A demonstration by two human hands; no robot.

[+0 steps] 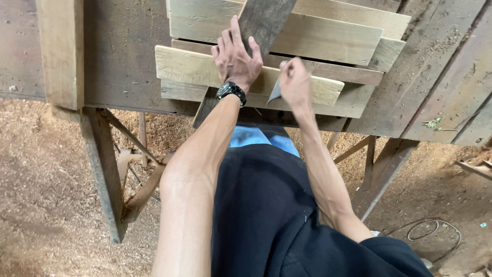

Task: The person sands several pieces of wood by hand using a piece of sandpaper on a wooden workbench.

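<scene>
Both arms reach up: left hand (236,59) presses a dark plank (259,25).

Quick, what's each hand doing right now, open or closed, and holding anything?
Left hand: open, fingers spread flat on the dark plank lying over the stacked boards.
Right hand: closed around a small flat blade-like tool; what it is cannot be told.

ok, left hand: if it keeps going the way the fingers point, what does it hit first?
The left hand lies on the dark plank, fingers pointing up along it. Straight on it just slides over that plank; nothing else shows before the picture's top edge.
</scene>
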